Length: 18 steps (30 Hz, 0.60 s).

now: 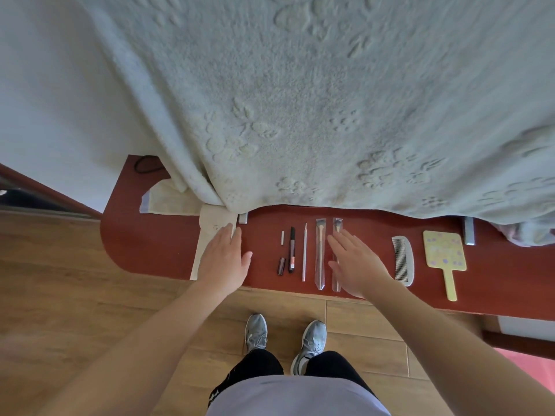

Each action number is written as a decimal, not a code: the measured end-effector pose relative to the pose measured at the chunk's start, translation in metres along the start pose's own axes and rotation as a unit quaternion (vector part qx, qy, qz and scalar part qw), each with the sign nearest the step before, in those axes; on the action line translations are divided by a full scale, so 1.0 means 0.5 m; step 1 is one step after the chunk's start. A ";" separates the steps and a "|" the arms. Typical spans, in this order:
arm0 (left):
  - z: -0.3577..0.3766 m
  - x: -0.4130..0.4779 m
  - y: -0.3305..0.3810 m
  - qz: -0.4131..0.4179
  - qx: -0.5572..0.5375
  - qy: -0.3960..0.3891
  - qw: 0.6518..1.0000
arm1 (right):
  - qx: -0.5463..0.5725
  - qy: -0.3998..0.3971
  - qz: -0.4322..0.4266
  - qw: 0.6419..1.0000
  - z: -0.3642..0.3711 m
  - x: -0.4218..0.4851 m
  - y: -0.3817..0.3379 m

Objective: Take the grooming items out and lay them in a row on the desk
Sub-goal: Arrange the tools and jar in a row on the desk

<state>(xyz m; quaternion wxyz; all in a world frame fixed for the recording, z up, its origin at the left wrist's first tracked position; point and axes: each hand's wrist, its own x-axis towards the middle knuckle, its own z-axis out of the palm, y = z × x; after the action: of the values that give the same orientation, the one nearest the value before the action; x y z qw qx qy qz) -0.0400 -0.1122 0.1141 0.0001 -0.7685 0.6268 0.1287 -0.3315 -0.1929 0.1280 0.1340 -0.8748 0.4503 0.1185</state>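
A glossy red-brown wooden desk (150, 241) with a rounded end at 9 o'clock carries the grooming items in one row. From 9 towards 3 o'clock they are:

- a short white stick (282, 237), with a dark maroon cap (281, 266) just at its 6 o'clock;
- a black and maroon cosmetic pen (291, 249);
- a thin white pencil (304, 252);
- a makeup brush in a clear plastic sleeve (319, 253);
- a second sleeved brush (337, 225);
- a pale grey curved-back plastic comb (404, 261);
- a yellow flower-printed hand mirror with a paddle handle (444, 250).

All lie lengthwise from 12 to 6 o'clock, apart from one another.

The left hand (225, 262) lies flat, fingers straight and close together, over the 3 o'clock edge of a limp cream cloth pouch (207, 259), which hangs over the desk's front edge. The right hand (357, 262) is flat too, fingers straight and slightly spread. It covers the middle of the second sleeved brush; whether it presses down cannot be told.

A thick pale green fleece blanket embossed with flowers (300, 100) hangs over the far side of the desk at 12 o'clock, hiding whatever is behind it. Two grey metal brackets (242, 218) peek out under its hem. At 10 o'clock lie another cream cloth (168, 199) and a black looped cord (147, 165).

The floor is matte wood-grain planks (60, 280), and the wall is plain white (45, 85). Grey sneakers (256, 331) stand below the desk.
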 end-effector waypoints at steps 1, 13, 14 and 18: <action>0.000 0.000 -0.005 -0.011 0.003 -0.003 1.000 | 0.001 -0.002 0.007 1.000 0.000 -0.005 0.005; -0.004 0.001 -0.054 -0.047 0.025 -0.012 0.998 | -0.010 -0.043 0.059 0.997 0.031 -0.039 0.063; -0.004 0.001 -0.057 -0.046 0.024 -0.011 0.999 | -0.010 -0.046 0.061 0.997 0.034 -0.040 0.065; -0.001 -0.001 -0.072 -0.037 0.024 -0.014 0.999 | -0.008 -0.055 0.067 0.996 0.043 -0.043 0.072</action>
<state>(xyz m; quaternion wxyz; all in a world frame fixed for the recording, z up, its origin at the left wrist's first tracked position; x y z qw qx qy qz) -0.0055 -0.1043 0.1086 0.0322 -0.7889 0.6010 0.1242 -0.3753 -0.1895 0.1103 0.1427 -0.8360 0.4989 0.1785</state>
